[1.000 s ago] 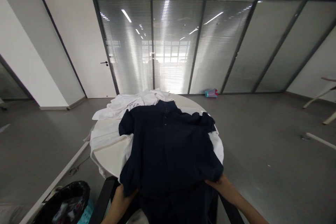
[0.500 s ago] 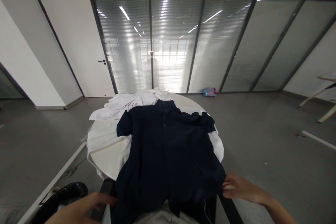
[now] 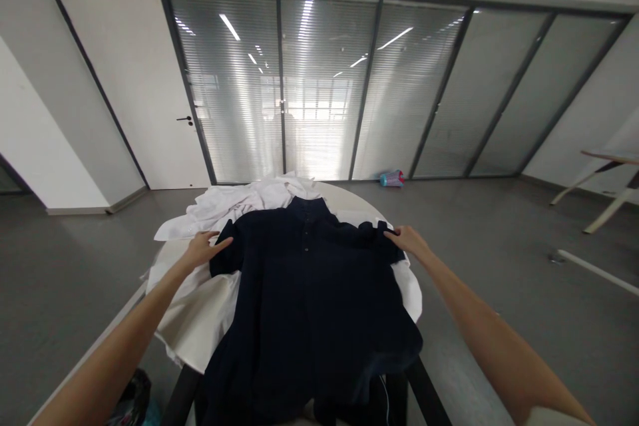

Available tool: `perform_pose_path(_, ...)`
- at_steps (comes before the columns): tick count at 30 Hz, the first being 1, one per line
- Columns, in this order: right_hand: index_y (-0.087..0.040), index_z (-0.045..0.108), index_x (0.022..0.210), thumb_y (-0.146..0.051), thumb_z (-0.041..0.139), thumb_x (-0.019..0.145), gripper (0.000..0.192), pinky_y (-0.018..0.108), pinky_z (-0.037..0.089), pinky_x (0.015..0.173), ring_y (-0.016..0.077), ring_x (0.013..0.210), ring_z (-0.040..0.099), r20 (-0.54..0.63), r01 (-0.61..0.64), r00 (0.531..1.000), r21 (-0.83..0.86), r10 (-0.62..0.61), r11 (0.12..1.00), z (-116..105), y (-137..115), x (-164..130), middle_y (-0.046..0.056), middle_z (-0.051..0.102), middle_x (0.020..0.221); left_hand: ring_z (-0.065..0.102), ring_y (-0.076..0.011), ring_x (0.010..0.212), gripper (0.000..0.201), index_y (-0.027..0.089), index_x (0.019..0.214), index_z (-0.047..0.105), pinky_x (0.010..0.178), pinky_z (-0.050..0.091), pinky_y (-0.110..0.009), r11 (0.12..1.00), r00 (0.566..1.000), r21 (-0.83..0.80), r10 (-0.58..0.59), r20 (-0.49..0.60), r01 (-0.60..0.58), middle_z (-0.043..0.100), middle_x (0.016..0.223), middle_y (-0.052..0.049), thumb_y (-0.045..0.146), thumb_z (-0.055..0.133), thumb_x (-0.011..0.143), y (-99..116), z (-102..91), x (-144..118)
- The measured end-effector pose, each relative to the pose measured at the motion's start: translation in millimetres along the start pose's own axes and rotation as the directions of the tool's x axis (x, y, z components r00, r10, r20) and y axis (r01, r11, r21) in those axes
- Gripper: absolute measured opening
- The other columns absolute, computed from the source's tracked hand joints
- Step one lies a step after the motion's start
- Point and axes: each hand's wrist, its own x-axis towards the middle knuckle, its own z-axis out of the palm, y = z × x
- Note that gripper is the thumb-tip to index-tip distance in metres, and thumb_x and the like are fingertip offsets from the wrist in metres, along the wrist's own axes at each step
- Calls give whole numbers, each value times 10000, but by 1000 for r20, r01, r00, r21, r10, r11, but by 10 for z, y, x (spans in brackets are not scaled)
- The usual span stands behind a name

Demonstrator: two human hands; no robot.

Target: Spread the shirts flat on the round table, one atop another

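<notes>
A dark navy short-sleeved button shirt (image 3: 324,306) lies spread front up, collar at the far end, its hem hanging over the near edge of the round table (image 3: 192,329). My left hand (image 3: 202,249) is at the sleeve on the left, thumb stretched over the cloth and apart from the fingers. At the opposite sleeve, my right hand (image 3: 407,239) has its fingertips closed on the bunched cloth. White garments (image 3: 239,203) lie crumpled beyond and beneath the navy shirt.
A bin with a black liner (image 3: 134,396) stands on the floor at the lower left. Black chair armrests (image 3: 426,393) flank the table's near side. By the glass partition lies a small blue and red basket (image 3: 392,178). Another table (image 3: 612,157) is at the right.
Both hands have moved forward from the shirt's lower sides to its two sleeves. My right hand has let go of the hem corner. The view has shifted slightly.
</notes>
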Motion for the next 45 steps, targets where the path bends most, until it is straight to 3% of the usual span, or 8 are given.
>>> perform_pose_path(9, -161, 531, 1131, -320, 527, 846, 326, 343, 511, 802, 253, 970, 630, -321, 101, 946, 146, -49, 984, -71, 19, 563, 127, 657, 1059, 632, -232, 723, 504, 236, 876, 480, 580, 484, -298, 991, 988, -133, -6, -153, -15, 640, 781, -19, 669, 593, 643, -149, 16, 99)
perform_pose_path(12, -152, 522, 1128, -284, 587, 778, 380, 315, 521, 698, 222, 834, 635, -165, -32, 985, 122, 52, 992, -10, 244, 556, 91, 646, 959, 596, -189, 616, 584, 238, 871, 446, 505, 442, -256, 989, 994, -142, -49, -101, 35, 618, 741, 12, 670, 686, 560, -279, -89, 23)
perform_pose_path(17, -121, 549, 1176, -279, 658, 717, 498, 407, 524, 743, 289, 882, 643, -8, -177, 984, -34, 177, 984, 94, 474, 308, 154, 635, 1028, 606, -219, 609, 679, 211, 1002, 542, 549, 489, -317, 992, 992, 96, -85, 88, 77, 605, 761, -14, 674, 711, 535, -477, -150, -85)
perform_pose_path(21, -217, 548, 1285, -330, 599, 800, 500, 491, 448, 936, 356, 1173, 548, -158, -8, 987, -222, -28, 975, 35, 75, 234, 165, 549, 1303, 624, -330, 981, 601, 200, 1118, 621, 870, 503, -452, 911, 977, 390, 188, -101, -135, 621, 1068, -133, 639, 635, 707, -189, -122, 104)
perform_pose_path(25, -203, 627, 1238, -310, 434, 947, 365, 329, 431, 983, 232, 1145, 590, 175, 341, 936, -219, -307, 914, 173, -587, 350, 110, 647, 1253, 620, -267, 1066, 384, 201, 1129, 647, 988, 469, -379, 868, 918, 303, 388, 78, -392, 661, 1116, -102, 455, 565, 853, 529, 313, 501)
perform_pose_path(29, -227, 732, 1073, -388, 504, 943, 308, 349, 464, 933, 254, 1078, 637, 319, 357, 907, -237, -275, 903, 362, -854, 506, 91, 708, 1179, 613, -239, 1135, 345, 166, 1195, 633, 1021, 446, -329, 817, 854, 283, 419, 309, -503, 657, 1206, -110, 255, 547, 874, 1231, 1014, 876)
perform_pose_path(35, -200, 740, 1057, -499, 359, 988, 489, 427, 487, 895, 319, 1093, 647, 267, 227, 953, -303, -146, 926, 149, -310, 601, 146, 706, 1170, 546, -285, 1239, 419, 190, 1307, 561, 1019, 422, -399, 797, 851, 328, 405, 334, -507, 597, 1330, -136, 276, 566, 896, 1696, 1762, 1280)
perform_pose_path(45, -174, 719, 850, -475, 577, 877, 334, 301, 508, 742, 261, 890, 705, 115, -10, 993, -217, 36, 976, 192, 622, 419, 121, 742, 896, 459, -335, 1239, 287, 206, 1075, 668, 1029, 309, -485, 830, 915, 385, 363, 177, -404, 550, 1286, -135, 423, 594, 902, 1712, 2398, 1238)
